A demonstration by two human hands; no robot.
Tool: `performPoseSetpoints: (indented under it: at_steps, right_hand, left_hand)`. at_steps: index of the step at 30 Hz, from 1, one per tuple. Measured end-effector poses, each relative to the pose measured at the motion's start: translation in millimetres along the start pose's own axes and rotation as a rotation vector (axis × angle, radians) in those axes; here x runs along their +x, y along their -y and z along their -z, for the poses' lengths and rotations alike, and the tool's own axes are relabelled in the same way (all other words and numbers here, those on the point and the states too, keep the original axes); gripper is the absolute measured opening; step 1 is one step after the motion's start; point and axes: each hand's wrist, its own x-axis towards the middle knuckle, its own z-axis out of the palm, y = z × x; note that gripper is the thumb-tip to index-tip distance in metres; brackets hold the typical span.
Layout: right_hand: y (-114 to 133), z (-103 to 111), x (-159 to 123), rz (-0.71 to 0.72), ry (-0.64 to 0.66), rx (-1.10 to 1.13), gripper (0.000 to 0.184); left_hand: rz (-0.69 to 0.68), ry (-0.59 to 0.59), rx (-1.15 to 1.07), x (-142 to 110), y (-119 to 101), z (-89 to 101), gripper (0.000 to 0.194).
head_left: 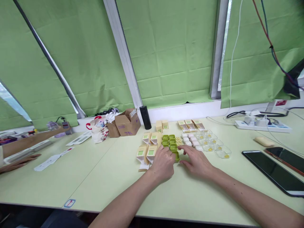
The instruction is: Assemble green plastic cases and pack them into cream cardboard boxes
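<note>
Where the two hands come close together over the table (114,186), the nearest green box (176,157) sits between them, partly covered by the left hand (163,163). That hand's fingers are curled under, and I cannot tell whether they are clamped on the box or only resting against it. The right hand (196,161) is just beside the box, its thumb and forefinger apart with a gap between the tips; whether either tip touches anything is not clear. Behind the nearest box stand more green boxes (165,142) in two columns. To the right of these come small tan pieces (178,139), then white blocks (188,143), pinkish blocks (195,143) and clear cups (223,154) with yellow spots in them. To the left of the green boxes are tan cartons (140,152) with green labels, and more cartons (189,125) lie farther back. Beyond them, near the wall, a black cylinder (145,117) stands beside an open cardboard box (129,123), with a cloth bag (98,134) to its left. Two phones (268,169) lie at the far right, in front of a white power strip (263,125). At the left edge, another person's hand (21,163) rests on the table near white papers (47,162).
</note>
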Motion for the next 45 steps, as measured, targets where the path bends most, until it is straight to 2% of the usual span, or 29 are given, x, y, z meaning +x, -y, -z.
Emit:
performPoseSetpoints:
  at_steps: [7, 12, 16, 20, 23, 26, 33, 45]
  right_hand:
    - [-3.2, -3.3, 0.2, 0.043, -0.047, 0.043, 0.051]
    - [-8.1, -6.9, 1.3, 0.015, -0.117, 0.136, 0.048]
    - [-9.6, -7.0, 1.9, 0.015, -0.183, 0.283, 0.044]
    - [-5.9, -1.9, 2.1, 0.007, -0.234, 0.381, 0.04]
    - [-2.7, 1.3, 2.0, 0.028, -0.274, 0.449, 0.039]
    - [-0.8, 2.0, 1.2, 0.046, -0.284, 0.501, 0.037]
    - [0.9, 0.4, -2.1, 0.071, -0.285, 0.531, 0.036]
    - [2.9, 5.0, -1.3, 0.061, -0.255, 0.528, 0.036]
  left_hand:
    - [-0.051, -0.107, -0.026, -2.0, 0.3, -5.9, 0.017]
    - [-0.064, -0.218, -0.068, -1.2, -0.1, -2.5, 0.016]
    - [-0.011, -0.358, -0.178, -0.9, 2.0, 1.1, 0.009]
    - [0.052, -0.451, -0.236, -0.7, 5.4, -0.7, 0.023]
    - [0.059, -0.474, -0.267, -0.3, 5.9, -3.2, 0.037]
    - [0.032, -0.475, -0.293, 0.2, 4.2, -3.8, 0.044]
    - [0.003, -0.496, -0.311, 1.2, 2.6, -3.3, 0.035]
    - [0.148, -0.472, -0.437, 2.3, 7.3, -13.3, 0.03]
